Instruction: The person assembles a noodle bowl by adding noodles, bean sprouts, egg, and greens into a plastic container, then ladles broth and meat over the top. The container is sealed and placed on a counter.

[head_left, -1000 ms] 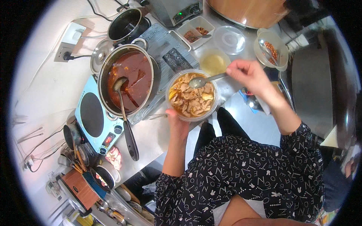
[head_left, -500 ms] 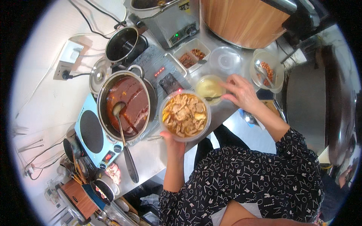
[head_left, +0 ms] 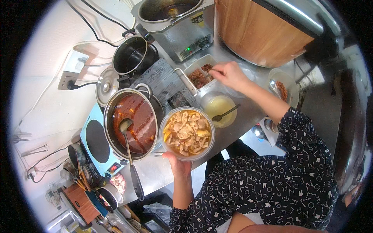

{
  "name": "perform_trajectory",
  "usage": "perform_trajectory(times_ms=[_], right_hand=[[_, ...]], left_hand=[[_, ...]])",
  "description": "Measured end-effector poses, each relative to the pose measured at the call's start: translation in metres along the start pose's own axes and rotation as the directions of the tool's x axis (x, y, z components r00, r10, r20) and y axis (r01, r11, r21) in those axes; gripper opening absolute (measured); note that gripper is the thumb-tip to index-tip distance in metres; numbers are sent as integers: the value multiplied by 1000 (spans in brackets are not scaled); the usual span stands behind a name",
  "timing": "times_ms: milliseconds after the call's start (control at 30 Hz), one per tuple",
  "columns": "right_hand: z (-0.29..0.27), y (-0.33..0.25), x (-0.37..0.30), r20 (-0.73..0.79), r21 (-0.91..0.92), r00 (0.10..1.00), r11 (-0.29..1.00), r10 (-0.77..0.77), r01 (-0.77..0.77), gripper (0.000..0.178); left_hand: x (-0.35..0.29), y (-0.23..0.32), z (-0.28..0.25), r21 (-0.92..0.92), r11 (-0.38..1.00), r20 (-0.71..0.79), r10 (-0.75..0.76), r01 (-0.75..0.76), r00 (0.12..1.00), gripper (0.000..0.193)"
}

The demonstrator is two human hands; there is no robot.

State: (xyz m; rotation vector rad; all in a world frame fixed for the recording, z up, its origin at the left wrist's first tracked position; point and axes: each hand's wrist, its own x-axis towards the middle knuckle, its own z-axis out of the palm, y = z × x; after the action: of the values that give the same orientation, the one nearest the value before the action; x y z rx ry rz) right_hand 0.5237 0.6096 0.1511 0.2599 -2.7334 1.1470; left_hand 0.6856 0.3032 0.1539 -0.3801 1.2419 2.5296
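My left hand grips the bowl of meat near the frame's middle; my right hand, upper centre, bends over the divided box, whether pinching anything I cannot tell.

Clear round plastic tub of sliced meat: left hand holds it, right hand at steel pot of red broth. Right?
Wrong place for the right hand: head view shows it at the white rectangular divided container. Left hand does hold the tub.

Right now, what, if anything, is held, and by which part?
Left hand: round clear plastic tub of meat, by its near side. Right hand: cannot tell.
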Motion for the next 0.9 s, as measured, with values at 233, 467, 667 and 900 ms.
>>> perform_trajectory(times_ms=[233,467,667,900], right_hand=[[-21,4,18,32,430,856,766,516,-478,31],[-69,-52,-6,151,667,891,621,428,-411,24],[-68,-109,-46,170,540,918,745,359,-391,22],[-69,-108,-52,124,587,954,755,274,-293,22]], left_hand=[[11,-2,6,-13,1000,-37,-18,17,999,98],[29,-4,19,-69,998,35,3,0,999,87],[40,-1,27,-99,995,56,9,-3,998,88],[47,-1,28,-97,995,82,38,-30,996,86]])
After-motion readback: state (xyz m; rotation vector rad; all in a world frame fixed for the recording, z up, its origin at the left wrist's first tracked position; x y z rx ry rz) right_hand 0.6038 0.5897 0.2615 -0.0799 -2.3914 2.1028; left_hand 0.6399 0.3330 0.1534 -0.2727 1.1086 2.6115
